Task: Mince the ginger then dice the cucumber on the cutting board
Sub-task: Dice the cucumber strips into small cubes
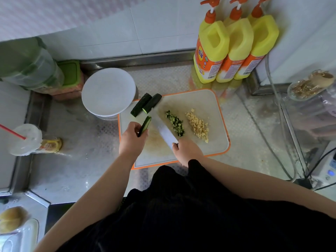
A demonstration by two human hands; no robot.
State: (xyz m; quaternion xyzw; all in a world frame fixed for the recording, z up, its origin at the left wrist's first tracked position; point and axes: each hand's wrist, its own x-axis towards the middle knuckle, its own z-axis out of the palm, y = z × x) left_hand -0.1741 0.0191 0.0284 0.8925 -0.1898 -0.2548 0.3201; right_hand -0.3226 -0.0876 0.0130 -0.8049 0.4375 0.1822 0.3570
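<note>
Two bare hands work over the orange-rimmed white cutting board: left hand pinches a thin green cucumber strip, right hand grips a white-bladed knife beside diced cucumber and minced yellow ginger.

Minced ginger beside diced cucumber – mid cutting board (two heaps)

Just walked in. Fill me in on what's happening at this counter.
A person is dicing cucumber on a white cutting board. The left hand holds a cucumber strip; the right hand grips a knife. The minced ginger already lies in a pile, with diced cucumber beside it. Two cucumber pieces wait uncut at the board's far left corner.
</note>
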